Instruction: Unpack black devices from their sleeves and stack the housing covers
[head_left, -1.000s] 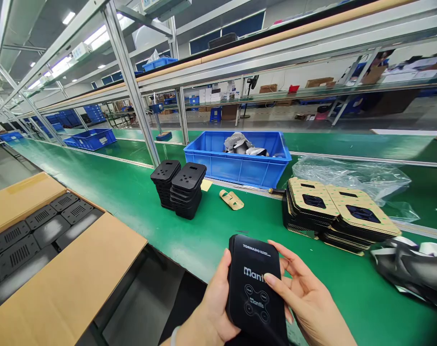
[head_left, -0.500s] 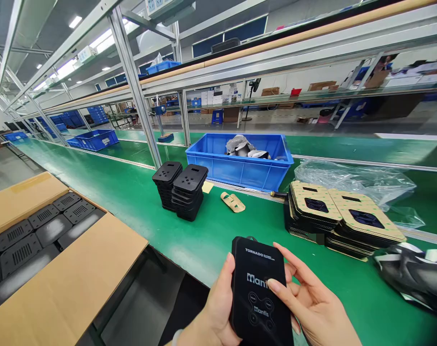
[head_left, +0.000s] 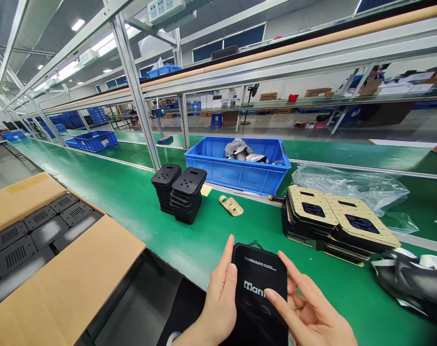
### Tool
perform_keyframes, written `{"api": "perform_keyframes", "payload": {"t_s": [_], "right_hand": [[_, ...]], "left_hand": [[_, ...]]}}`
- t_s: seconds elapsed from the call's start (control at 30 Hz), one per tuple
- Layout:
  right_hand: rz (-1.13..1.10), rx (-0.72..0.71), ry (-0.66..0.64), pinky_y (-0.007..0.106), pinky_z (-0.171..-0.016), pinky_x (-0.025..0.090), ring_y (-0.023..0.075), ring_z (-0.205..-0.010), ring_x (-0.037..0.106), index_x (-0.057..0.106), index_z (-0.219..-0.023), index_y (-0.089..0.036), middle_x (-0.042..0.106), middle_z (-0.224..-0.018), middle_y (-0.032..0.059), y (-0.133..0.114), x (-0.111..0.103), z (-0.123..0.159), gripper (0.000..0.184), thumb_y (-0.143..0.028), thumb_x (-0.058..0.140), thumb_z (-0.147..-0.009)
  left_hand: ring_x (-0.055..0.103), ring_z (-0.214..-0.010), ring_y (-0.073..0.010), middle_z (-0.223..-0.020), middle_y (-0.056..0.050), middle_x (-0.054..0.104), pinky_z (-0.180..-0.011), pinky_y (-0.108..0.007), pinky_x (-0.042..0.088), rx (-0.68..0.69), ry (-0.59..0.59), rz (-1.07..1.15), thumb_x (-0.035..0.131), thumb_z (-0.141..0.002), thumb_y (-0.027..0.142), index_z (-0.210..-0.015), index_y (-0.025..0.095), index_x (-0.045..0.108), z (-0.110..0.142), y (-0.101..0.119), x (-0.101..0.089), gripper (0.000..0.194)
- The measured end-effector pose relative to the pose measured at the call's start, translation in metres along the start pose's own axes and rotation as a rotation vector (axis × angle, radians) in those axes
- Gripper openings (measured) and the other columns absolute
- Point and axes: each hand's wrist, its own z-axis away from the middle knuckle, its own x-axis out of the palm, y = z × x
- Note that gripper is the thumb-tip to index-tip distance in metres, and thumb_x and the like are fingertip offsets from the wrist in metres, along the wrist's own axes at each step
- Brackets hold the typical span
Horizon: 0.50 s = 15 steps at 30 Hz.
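While I'm watching through the head cam, the whole room reads as one long factory line, with aluminium shelf frames (head_left: 134,86) overhead and a green-topped desk (head_left: 125,211) stretching away to the left. On that desk there's a blue plastic crate (head_left: 236,178) holding crumpled silver wrappers (head_left: 240,149), plus a crinkly clear plastic bag (head_left: 348,185). A cardboard box (head_left: 70,274) of black vented panels (head_left: 13,250) sits at the desk's left side. Closer in are two stacks of black perforated plates (head_left: 188,185), and off to the right, piles of black pieces with tan adhesive backing (head_left: 310,206).

Down at the bottom of the view, the black Mantis panel (head_left: 260,288) is held up in both hands over the near edge of the desk, printed face toward me. The left grip (head_left: 220,302) is closed on it, thumb running up the left edge. The right grip (head_left: 308,312) looks half open, fingers spread, with one fingertip (head_left: 271,295) on the face. I can't tell if it's taking any weight.

To me the panel looks stiff and fairly light. That smooth black finish could get slippery, so I'd hold it by the long edges, clear of the small tab (head_left: 255,244) on top.
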Motion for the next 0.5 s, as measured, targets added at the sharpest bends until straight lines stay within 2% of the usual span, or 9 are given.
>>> {"api": "perform_keyframes", "payload": {"t_s": [0.07, 0.13, 0.23, 0.3, 0.4, 0.5], "right_hand": [[0.094, -0.109, -0.038, 0.016, -0.061, 0.049, 0.0107, -0.069, 0.052, 0.046, -0.144, -0.035, 0.045, -0.080, -0.0018, 0.008, -0.001, -0.001, 0.062, -0.039, 0.069, -0.086], [0.189, -0.166, -0.049, 0.015, -0.056, 0.046, 0.0100, -0.064, 0.048, 0.041, -0.147, -0.036, 0.044, -0.078, -0.0025, 0.012, -0.002, -0.002, 0.063, -0.038, 0.065, -0.089], [0.247, -0.160, -0.099, 0.017, -0.052, 0.045, 0.0104, -0.059, 0.046, 0.039, -0.148, -0.035, 0.043, -0.076, -0.0029, 0.011, -0.006, -0.005, 0.064, -0.041, 0.064, -0.090], [0.190, -0.075, -0.131, 0.018, -0.053, 0.045, 0.0105, -0.061, 0.048, 0.040, -0.147, -0.035, 0.047, -0.081, -0.0013, 0.006, -0.010, -0.007, 0.061, -0.046, 0.061, -0.090], [0.011, 0.139, -0.081, 0.018, -0.050, 0.041, 0.0085, -0.056, 0.042, 0.044, -0.144, -0.034, 0.047, -0.083, -0.0015, -0.003, -0.017, -0.011, 0.059, -0.056, 0.055, -0.091], [-0.102, 0.304, -0.023, 0.018, -0.046, 0.033, 0.0082, -0.054, 0.033, 0.054, -0.134, -0.027, 0.041, -0.075, -0.0030, -0.008, -0.021, -0.013, 0.058, -0.063, 0.055, -0.088]], "left_hand": [[0.039, -0.141, -0.0221, -0.153, -0.003, 0.043, -0.119, -0.036, 0.028, 0.031, -0.028, -0.059, 0.040, -0.099, 0.044, -0.152, 0.027, 0.027, 0.001, 0.000, 0.000, 0.057], [0.055, -0.127, -0.0242, -0.140, -0.006, 0.058, -0.110, -0.037, 0.041, 0.054, -0.076, -0.070, 0.053, -0.094, 0.041, -0.154, 0.026, 0.021, 0.001, 0.003, 0.001, 0.070], [0.060, -0.120, -0.0235, -0.132, -0.005, 0.065, -0.105, -0.036, 0.046, 0.059, -0.082, -0.036, 0.062, -0.090, 0.034, -0.154, 0.027, 0.020, -0.001, 0.004, 0.003, 0.077], [0.051, -0.130, -0.0234, -0.142, -0.004, 0.057, -0.111, -0.035, 0.039, 0.054, -0.050, 0.009, 0.061, -0.090, 0.033, -0.153, 0.027, 0.025, -0.003, 0.001, 0.002, 0.073], [0.035, -0.143, -0.0250, -0.155, -0.005, 0.041, -0.119, -0.037, 0.027, 0.008, -0.036, 0.110, 0.064, -0.088, 0.035, -0.152, 0.024, 0.027, -0.005, -0.004, 0.000, 0.075], [0.035, -0.143, -0.0269, -0.156, -0.008, 0.039, -0.120, -0.040, 0.026, -0.039, -0.047, 0.201, 0.067, -0.086, 0.038, -0.152, 0.022, 0.026, -0.007, -0.004, -0.002, 0.079]]}}
